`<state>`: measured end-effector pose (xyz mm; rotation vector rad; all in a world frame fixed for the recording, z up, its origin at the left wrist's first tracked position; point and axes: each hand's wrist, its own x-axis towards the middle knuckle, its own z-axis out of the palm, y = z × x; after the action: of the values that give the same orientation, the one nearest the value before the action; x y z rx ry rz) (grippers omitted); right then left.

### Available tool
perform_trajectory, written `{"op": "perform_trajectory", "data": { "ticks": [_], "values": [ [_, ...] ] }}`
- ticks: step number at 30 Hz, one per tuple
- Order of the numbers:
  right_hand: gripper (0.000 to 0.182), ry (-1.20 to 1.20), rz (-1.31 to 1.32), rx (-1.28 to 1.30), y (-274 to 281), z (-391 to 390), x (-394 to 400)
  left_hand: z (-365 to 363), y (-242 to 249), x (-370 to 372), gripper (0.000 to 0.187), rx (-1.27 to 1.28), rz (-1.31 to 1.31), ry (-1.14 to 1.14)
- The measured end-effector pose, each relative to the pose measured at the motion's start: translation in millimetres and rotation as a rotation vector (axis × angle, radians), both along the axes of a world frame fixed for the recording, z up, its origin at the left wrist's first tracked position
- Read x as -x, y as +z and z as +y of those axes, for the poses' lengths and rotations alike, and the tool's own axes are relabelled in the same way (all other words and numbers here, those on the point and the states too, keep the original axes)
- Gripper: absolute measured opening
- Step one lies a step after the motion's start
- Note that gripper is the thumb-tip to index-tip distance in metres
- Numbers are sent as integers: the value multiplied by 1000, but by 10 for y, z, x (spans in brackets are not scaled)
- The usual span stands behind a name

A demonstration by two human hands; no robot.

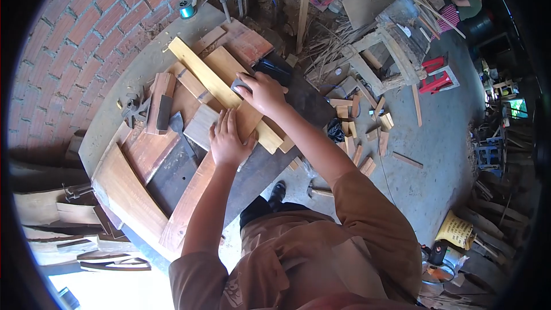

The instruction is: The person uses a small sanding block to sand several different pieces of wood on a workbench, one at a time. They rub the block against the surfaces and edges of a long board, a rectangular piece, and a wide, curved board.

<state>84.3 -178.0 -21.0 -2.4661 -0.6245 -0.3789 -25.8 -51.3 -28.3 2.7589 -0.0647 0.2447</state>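
Note:
My right hand (pixel 264 93) is closed round a small dark grey block (pixel 241 84), which it presses onto a brown wooden board (pixel 248 116). The fingers of my left hand (pixel 229 140) lie stretched out over the near end of that board and a greyish wood block (pixel 202 126) beside it. A long yellowish wood strip (pixel 201 69) runs beneath or alongside the board; the overlap is partly hidden by my hands. Left of my left hand lies a flat dark metal blade-like tool (pixel 182 135). A wooden hand plane-like block (pixel 159 103) stands further left.
The workbench (pixel 94 112) stands against a brick wall (pixel 86 34) and carries several boards and a spool of blue thread (pixel 186 8). Wood offcuts (pixel 350 129) litter the floor at right, near a wooden frame (pixel 384 60) and a red stool (pixel 436 74). Another person (pixel 468 6) is far off.

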Motion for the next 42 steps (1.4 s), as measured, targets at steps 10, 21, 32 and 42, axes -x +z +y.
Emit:
{"op": "perform_trajectory", "data": {
  "ticks": [10, 21, 32, 42],
  "values": [
    [36, 28, 10, -17, 39, -263, 323, 1, -5, 3, 74, 16, 34, 9],
    [35, -29, 166, -98, -174, -490, 512, -3, -4, 10, 73, 30, 59, 44],
    [35, 40, 133, 47, 0, -390, 334, -4, -15, -8, 73, 20, 10, 30],
    [35, 70, -57, 5, -14, 85, -105, -9, 9, -9, 73, -8, 11, 41]
  ]
}}
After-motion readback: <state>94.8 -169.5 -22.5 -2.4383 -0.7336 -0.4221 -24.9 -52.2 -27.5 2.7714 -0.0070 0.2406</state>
